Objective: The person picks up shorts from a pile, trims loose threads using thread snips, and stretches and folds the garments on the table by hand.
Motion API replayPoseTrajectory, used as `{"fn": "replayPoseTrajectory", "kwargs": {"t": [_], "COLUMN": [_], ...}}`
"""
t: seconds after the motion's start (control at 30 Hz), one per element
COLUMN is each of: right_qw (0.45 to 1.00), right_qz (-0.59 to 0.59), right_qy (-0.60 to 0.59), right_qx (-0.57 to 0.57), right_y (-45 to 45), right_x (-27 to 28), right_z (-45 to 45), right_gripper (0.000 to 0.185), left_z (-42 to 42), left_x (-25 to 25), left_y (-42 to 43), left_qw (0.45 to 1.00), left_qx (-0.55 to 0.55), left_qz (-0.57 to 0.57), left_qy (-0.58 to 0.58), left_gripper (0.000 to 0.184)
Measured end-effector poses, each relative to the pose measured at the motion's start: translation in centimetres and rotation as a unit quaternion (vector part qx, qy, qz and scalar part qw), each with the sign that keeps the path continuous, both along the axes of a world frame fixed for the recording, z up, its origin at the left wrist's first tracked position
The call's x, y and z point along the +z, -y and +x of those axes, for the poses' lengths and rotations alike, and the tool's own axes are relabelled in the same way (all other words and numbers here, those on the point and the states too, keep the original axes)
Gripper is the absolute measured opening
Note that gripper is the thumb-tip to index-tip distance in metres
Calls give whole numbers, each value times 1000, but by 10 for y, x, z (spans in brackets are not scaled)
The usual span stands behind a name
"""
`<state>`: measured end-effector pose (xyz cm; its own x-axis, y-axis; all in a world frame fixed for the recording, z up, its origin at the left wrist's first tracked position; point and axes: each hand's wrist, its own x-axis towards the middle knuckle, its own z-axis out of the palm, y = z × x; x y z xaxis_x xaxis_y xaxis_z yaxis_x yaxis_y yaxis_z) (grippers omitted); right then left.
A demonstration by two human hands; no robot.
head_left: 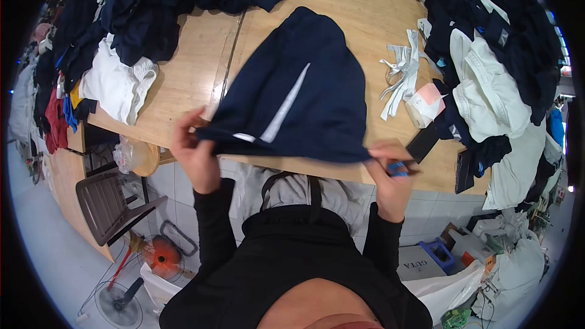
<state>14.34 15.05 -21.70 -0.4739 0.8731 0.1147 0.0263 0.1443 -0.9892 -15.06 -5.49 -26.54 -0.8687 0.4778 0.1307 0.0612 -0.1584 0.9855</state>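
Observation:
A navy garment [323,79] with a white stripe lies spread on the table, its near edge lifted at the table's front. My left hand [196,146] pinches the left end of that edge. At the right end, my right hand [390,173] has its fingers closed on the same edge. A small blue object [399,169] is also in the right hand, too blurred to name. Both hands are slightly smeared by motion.
Navy clothes [146,6] are heaped at the back left, beside white garments [119,82]. White fabric strips [403,73], a pink-and-white packet [425,105] and more white garments [490,88] lie right. A brown chair [106,198] and fans [163,257] stand below left.

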Motion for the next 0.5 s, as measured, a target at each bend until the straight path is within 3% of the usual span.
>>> {"fn": "replayPoseTrajectory", "kwargs": {"t": [0.03, 0.07, 0.1, 0.17, 0.2, 0.3, 0.33, 0.43, 0.5], "right_qw": [992, 968, 912, 941, 952, 965, 968, 948, 957], "right_qz": [-120, -239, -395, -334, -305, -204, -170, -311, -271], "right_qy": [-30, -55, -77, -34, -10, 149, 170, 43, 67], "right_qx": [33, 50, 72, 31, 9, -71, -71, -48, -76], "right_y": [-5, -10, -15, -17, -17, -28, -32, -34, -29], "right_x": [-5, -9, -3, -16, -28, -88, -100, -106, -120], "right_z": [1, 3, 9, 10, 12, 14, 16, 29, 18], "right_gripper": [15, 9, 6, 10, 13, 14, 16, 17, 20], "left_z": [-12, -15, -27, -48, -42, -34, -30, -13, -17], "left_x": [14, 29, 21, -7, -7, -31, -34, -29, -25], "left_y": [-9, -18, -13, 15, 13, 15, 11, 4, 0], "left_qw": [995, 993, 989, 955, 956, 914, 906, 943, 930], "left_qx": [72, 68, 43, -3, 5, 12, 40, 157, 176], "left_qz": [-69, -87, -142, -263, -271, -366, -350, -278, -304], "left_qy": [3, 50, -17, -139, -112, -176, -233, -90, -109], "left_gripper": [57, 46, 41, 30, 23, 22, 23, 26, 23]}}
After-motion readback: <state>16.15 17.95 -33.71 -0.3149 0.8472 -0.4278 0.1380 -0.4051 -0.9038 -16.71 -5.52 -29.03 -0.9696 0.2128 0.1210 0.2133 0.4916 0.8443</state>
